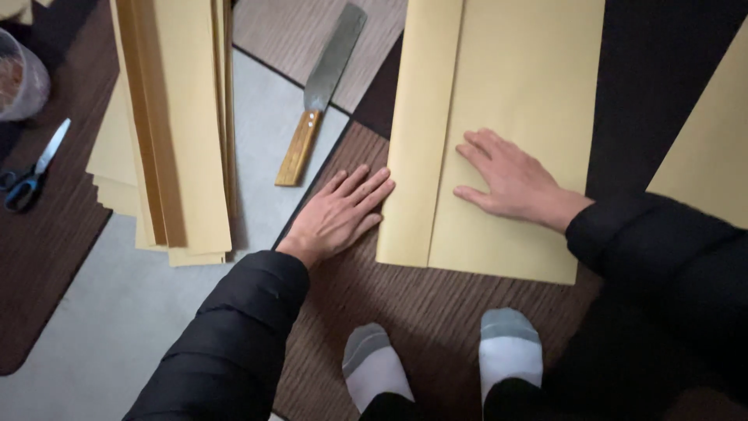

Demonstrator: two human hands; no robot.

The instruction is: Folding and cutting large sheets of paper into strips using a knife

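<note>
Yellowish-tan paper fills most of what I see: a large folded sheet (pixel 510 117) lies flat on the brown mat (pixel 421 312), its folded flap running along the near-left side. My right hand (pixel 510 181) rests palm down on the wide part of the sheet, fingers spread and flat, gripping nothing. My left hand (pixel 339 212) lies flat too, fingers loosely together, their tips touching the sheet's left edge while the palm stays on the mat. Beyond my left fingertips, a broad-bladed knife with a wooden handle (pixel 315 101) lies apart from them. Further left sits a stack of similar sheets (pixel 183 125), then blue-handled scissors (pixel 31 171). Below my hands, two grey-toed socks (pixel 444 362)
</note>
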